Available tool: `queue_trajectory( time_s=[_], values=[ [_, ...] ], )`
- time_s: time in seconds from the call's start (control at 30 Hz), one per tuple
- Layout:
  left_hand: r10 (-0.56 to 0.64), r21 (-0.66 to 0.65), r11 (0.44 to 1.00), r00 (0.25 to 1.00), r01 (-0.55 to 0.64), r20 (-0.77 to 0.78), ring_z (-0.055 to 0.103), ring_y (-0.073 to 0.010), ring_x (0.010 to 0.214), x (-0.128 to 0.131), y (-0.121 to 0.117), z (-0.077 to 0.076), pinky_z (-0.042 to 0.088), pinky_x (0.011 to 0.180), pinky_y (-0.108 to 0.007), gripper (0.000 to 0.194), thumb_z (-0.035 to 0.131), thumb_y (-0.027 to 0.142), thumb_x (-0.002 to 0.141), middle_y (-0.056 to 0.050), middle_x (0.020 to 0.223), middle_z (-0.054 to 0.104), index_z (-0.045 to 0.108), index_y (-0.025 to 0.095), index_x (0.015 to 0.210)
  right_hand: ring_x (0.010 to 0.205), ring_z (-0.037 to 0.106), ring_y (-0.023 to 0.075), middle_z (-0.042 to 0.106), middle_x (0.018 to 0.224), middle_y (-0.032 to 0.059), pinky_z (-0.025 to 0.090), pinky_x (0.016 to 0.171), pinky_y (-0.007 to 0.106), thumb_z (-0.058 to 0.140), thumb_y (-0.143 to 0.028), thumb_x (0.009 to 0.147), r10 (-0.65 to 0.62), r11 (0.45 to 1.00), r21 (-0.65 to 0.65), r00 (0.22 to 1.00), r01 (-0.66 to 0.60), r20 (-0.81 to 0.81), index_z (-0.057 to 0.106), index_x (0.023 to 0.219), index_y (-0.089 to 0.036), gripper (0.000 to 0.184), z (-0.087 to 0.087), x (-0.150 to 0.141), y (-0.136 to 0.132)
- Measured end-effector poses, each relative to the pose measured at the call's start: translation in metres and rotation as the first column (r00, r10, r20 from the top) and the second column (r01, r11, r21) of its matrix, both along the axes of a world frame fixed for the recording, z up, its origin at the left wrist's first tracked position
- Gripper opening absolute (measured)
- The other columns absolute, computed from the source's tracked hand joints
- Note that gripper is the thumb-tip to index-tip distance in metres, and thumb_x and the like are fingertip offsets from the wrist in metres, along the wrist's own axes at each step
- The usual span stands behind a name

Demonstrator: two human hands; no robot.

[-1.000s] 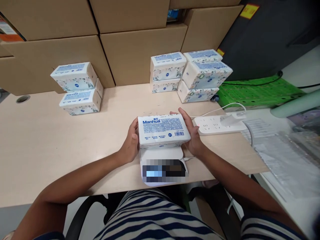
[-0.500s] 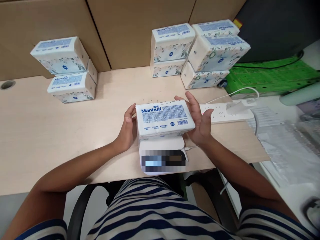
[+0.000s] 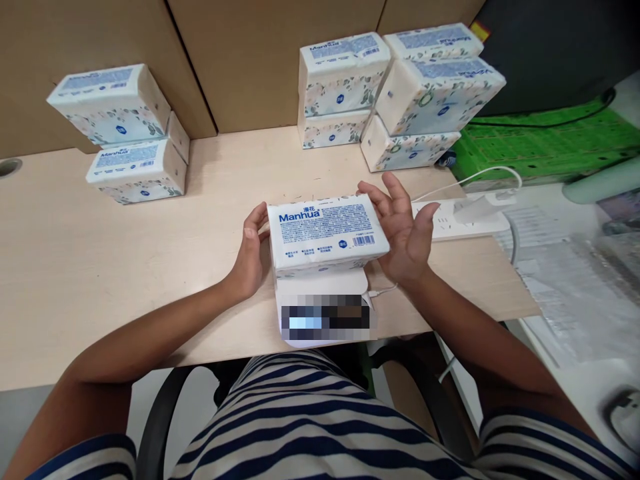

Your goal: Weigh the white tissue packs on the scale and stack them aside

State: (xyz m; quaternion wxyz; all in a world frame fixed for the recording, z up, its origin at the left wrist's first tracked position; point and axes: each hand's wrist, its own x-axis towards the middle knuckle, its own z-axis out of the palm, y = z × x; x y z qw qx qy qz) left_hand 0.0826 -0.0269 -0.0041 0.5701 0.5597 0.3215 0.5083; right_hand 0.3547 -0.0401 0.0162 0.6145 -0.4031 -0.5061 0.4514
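A white soft-pack of tissues with blue Manhua lettering (image 3: 326,232) lies flat on a small white scale (image 3: 324,308) at the near edge of the pale wooden desk (image 3: 100,267). The left hand (image 3: 250,252) cups its left end, thumb and fingers touching, while the right hand (image 3: 406,230) is spread open just beside its right end. Further tissue packs are stacked at the back left (image 3: 123,130) and back right (image 3: 395,93), and a white power strip (image 3: 465,217) lies to the right.
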Motion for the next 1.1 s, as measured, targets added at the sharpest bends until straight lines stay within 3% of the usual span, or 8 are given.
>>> queue_trajectory(
  time_s=[0.23,0.57,0.9,1.1],
  values=[
    [0.04,0.002,0.999,0.999,-0.04,0.002,0.034,-0.034,0.166,0.0012,0.0006,-0.0016,0.031,0.137,-0.06,0.074,0.04,0.091,0.097,-0.005,0.167,0.047,0.052,0.043,0.151,0.16,0.048,0.0341,0.06,0.164,0.0033,0.038,0.133,0.065,0.029,-0.103,0.086,-0.045,0.999,-0.02,0.999,0.045,0.008,0.055,0.156,-0.048,0.092,-0.0004,0.0033,0.0025],
    [0.025,-0.003,1.0,1.0,-0.025,0.007,0.046,-0.0355,0.158,0.0048,0.0001,0.0053,0.035,0.134,-0.063,0.076,0.042,0.094,0.094,-0.009,0.158,0.056,0.055,0.039,0.145,0.158,0.051,0.0355,0.062,0.16,0.0035,0.04,0.132,0.067,0.036,-0.1,0.087,-0.05,0.999,-0.021,0.998,0.05,-0.026,0.06,0.15,-0.049,0.085,-0.0021,0.0021,0.002],
    [0.029,-0.007,1.0,1.0,-0.029,0.0,0.037,-0.035,0.165,0.005,0.0001,0.0039,0.032,0.136,-0.062,0.079,0.039,0.095,0.094,-0.008,0.162,0.054,0.052,0.04,0.15,0.159,0.05,0.0352,0.062,0.158,0.0018,0.04,0.133,0.066,0.034,-0.101,0.085,-0.052,0.998,-0.038,0.999,0.052,-0.008,0.059,0.149,-0.05,0.085,-0.0008,0.0011,0.0021],
    [0.038,0.007,0.999,0.999,-0.038,-0.034,0.037,-0.0344,0.166,0.0055,0.0012,0.0055,0.037,0.135,-0.06,0.08,0.037,0.096,0.093,-0.008,0.159,0.057,0.055,0.04,0.148,0.161,0.045,0.0384,0.061,0.161,0.0053,0.037,0.133,0.066,0.037,-0.105,0.079,-0.086,0.992,-0.089,0.996,0.087,0.016,0.056,0.152,-0.045,0.097,0.0068,-0.002,-0.0004]
  ],
)
